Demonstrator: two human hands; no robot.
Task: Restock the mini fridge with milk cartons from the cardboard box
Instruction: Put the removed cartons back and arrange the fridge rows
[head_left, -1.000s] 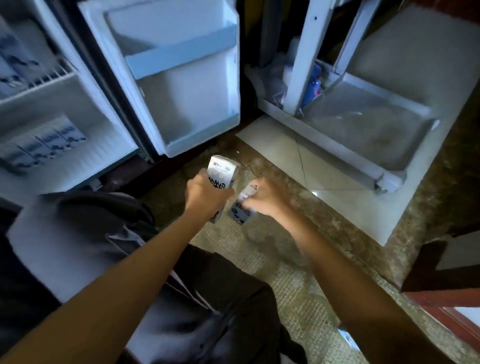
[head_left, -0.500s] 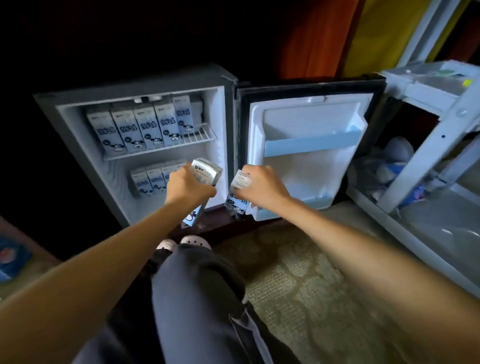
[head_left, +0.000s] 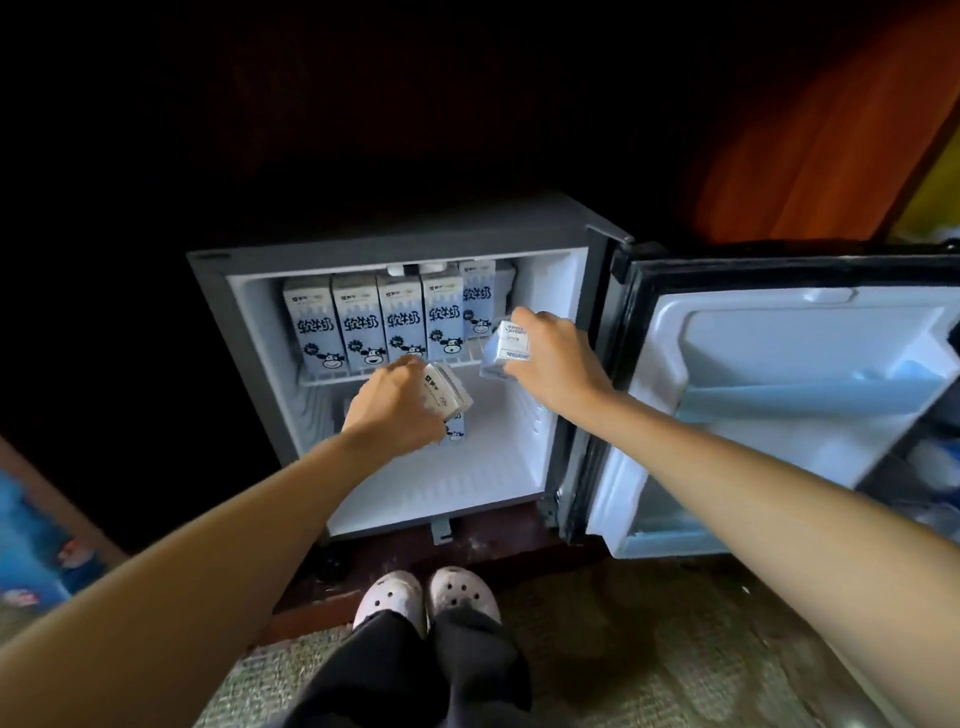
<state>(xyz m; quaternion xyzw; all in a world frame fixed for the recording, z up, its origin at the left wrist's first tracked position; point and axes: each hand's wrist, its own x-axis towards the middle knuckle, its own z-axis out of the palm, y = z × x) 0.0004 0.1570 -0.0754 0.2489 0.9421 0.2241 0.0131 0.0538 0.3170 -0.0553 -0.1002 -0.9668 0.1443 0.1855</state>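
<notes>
The mini fridge (head_left: 260, 322) stands open in front of me, its door (head_left: 779, 405) swung right. Several blue-and-white milk cartons (head_left: 358, 327) line the upper wire shelf. My left hand (head_left: 395, 410) grips a milk carton (head_left: 447, 392) inside the lower compartment, over cartons mostly hidden behind it. My right hand (head_left: 550, 358) holds a second carton (head_left: 506, 348) at the right end of the upper shelf. The cardboard box is out of view.
The fridge's white ribbed floor (head_left: 467, 473) lies bare at the front. The door carries a pale blue shelf bar (head_left: 800, 395). My feet in light clogs (head_left: 426, 597) stand on a woven rug before the fridge. An orange curtain (head_left: 831, 145) hangs at the back right.
My view swung from the floor up to the fridge. Both hands carried their cartons forward, from outside the fridge front into its interior.
</notes>
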